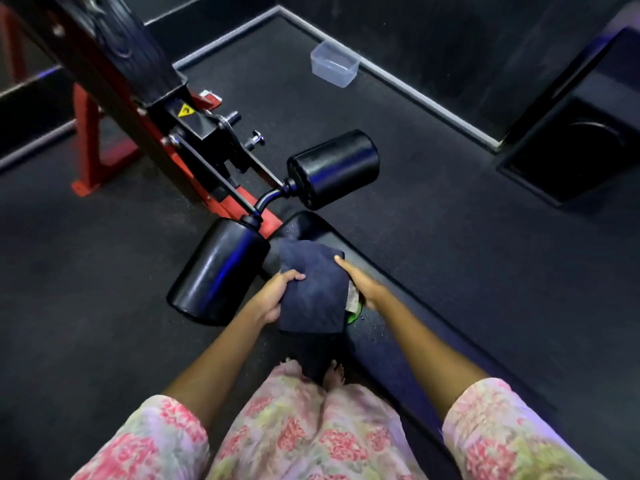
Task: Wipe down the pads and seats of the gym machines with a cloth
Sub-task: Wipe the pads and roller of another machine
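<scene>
While the dark blue cloth (313,289) is held up over the near end of the long black bench pad (398,289), no wiping contact is seen yet. Cloth is gripped at its left edge by the left hand (273,297), fingers curled round the fold. Right hand (362,284) is laid against the cloth's right side with fingers straight; something green and pale (354,304) is partly hidden under it, identity not clear. Two black roller pads (218,271) (334,168) sit just beyond on the red-and-black machine frame (145,109). Step judged: cloth being readied or folded before a pass. Next move likely needs the cloth pressed flat on the bench pad or the near roller and dragged along it.
</scene>
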Available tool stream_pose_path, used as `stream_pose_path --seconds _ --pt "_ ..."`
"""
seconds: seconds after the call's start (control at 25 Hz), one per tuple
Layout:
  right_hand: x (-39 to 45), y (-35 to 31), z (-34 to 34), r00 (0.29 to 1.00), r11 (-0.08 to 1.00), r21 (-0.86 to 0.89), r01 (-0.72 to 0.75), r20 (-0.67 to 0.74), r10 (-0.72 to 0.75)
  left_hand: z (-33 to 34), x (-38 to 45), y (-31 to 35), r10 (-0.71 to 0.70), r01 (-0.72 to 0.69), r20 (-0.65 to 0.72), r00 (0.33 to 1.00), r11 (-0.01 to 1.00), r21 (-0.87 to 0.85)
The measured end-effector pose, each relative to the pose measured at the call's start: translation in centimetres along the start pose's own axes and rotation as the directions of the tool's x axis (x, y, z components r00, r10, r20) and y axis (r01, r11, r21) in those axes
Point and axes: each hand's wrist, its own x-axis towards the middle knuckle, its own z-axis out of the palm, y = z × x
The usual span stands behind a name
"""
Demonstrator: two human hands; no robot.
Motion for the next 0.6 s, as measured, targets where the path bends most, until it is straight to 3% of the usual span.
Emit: stream_pose_path --seconds 0.08,0.24,0.44,0.52,0.6 --pt "-0.8 1.5 0.7 0.991 0.989 0.117 -0.09 0.113 0.077 -1.0 0.1 -1.2 -0.023 0.023 0.011 1.0 0.999 -0.033" --pt "1.5 2.7 2.1 0.982 0.981 0.12 0.149 -0.136 -0.133 -2.4 2.8 -3.0 0.035 -0.041 -0.122 0.992 0.998 -0.048" --pt "5.8 2.6 3.1 0.958 0.969 0.075 0.234 -0.187 -0.216 -3.9 7.4 -5.9 0.133 -0.113 -0.366 0.921 0.991 0.075" --pt "8.0 2.7 2.8 0.96 0.967 0.022 0.253 -0.127 -0.248 -4.3 8.9 -6.9 0.198 -0.187 -0.396 0.897 0.98 0.066" --pt "10.9 2.5 1.9 0.953 0.953 -0.035 0.3 0.065 -0.297 -4.7 10.8 -7.3 0.3 -0.322 -0.376 0.877 0.947 0.004"
